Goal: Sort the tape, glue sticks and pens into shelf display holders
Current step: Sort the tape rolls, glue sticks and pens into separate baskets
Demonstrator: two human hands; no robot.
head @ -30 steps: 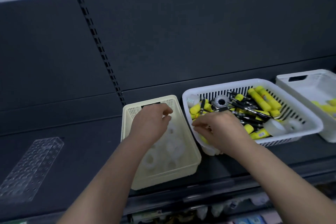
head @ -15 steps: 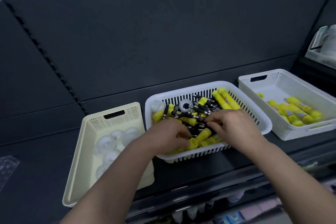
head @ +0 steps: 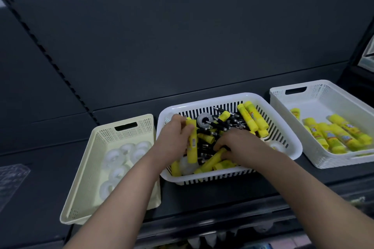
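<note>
1. A slotted white basket (head: pixel 228 99) is set in the middle of the shelf (head: pixel 202 204). It is filled with loose glue sticks (head: pixel 253 117), all yellow, crossed black pens (head: pixel 220 125) and a grey tape roll (head: pixel 203 121) at the back.
2. A labelled glue stick (head: pixel 191 143), also yellow, is held nearly upright over that pile by the left hand (head: pixel 174 139).
3. A slanted glue stick (head: pixel 210 161) near the front wall is gripped by the right hand (head: pixel 240 143).
4. In the cream basket (head: pixel 97 147) on the left, clear tape rolls (head: pixel 113 157) are laid flat.
5. In the white perforated basket (head: pixel 283 103) on the right, sorted glue sticks (head: pixel 340 137) are laid side by side.
</note>
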